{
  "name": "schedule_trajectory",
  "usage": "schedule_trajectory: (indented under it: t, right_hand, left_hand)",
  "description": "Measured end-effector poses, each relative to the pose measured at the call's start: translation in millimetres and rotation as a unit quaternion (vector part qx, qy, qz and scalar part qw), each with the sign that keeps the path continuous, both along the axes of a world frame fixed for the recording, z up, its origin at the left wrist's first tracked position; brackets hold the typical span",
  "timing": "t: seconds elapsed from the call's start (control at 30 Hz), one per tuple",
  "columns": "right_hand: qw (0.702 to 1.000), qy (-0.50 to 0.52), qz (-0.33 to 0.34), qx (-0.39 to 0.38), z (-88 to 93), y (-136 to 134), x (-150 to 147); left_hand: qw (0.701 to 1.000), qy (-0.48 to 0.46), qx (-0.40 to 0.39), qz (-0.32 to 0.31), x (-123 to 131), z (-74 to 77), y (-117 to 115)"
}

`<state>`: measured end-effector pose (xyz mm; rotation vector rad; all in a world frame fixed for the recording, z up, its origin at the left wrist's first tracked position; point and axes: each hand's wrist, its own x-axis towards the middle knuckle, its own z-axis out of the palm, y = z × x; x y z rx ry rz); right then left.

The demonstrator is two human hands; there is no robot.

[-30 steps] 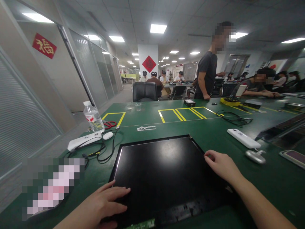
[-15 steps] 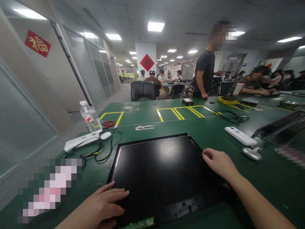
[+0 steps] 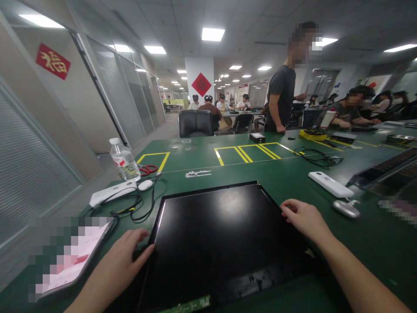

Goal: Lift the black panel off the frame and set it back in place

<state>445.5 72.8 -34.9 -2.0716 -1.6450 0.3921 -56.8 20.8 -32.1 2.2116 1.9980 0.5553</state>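
Observation:
A black LCD screen panel (image 3: 215, 234) in a thin raised frame lies flat on the green table. A strip of green circuit board (image 3: 192, 305) shows along its near edge. At the panel's left edge is my left hand (image 3: 125, 254), thumb against the rim and the fingers apart from it, curved down just outside. My right hand (image 3: 304, 219) is at the right edge, its thumb and forefinger closed on the rim; the other fingertips are partly hidden.
Left of the panel are a phone-like device (image 3: 81, 261), black cables (image 3: 140, 202), a white power bank (image 3: 112, 192), a water bottle (image 3: 124, 161) and red-handled scissors (image 3: 149, 169). Another white power bank (image 3: 329, 184) lies right. A person (image 3: 280, 95) stands across the table (image 3: 172, 182).
My left hand has moved off the panel's face, left and outward to its left edge. My right hand has shifted slightly along the right edge; the panel has hardly moved.

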Motion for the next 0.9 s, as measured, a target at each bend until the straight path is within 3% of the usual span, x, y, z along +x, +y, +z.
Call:
schedule_trajectory:
  t: [0.2, 0.43, 0.6, 0.9]
  right_hand:
    - [0.997, -0.068, -0.024, -0.021, 0.1, 2, 10]
    - [0.991, -0.113, 0.017, -0.071, -13.5, 7, 14]
    - [0.989, -0.122, 0.030, -0.080, -13.4, 7, 12]
    - [0.987, -0.130, 0.045, -0.077, -14.1, 7, 12]
  left_hand:
    - [0.999, 0.040, -0.033, 0.013, -4, -4.6, 0]
    - [0.998, 0.052, -0.033, -0.003, -3, -10.1, 0]
    - [0.998, 0.052, -0.038, 0.002, -3, -14.8, 3]
    - [0.999, 0.006, -0.026, -0.040, 5, -9.3, 5]
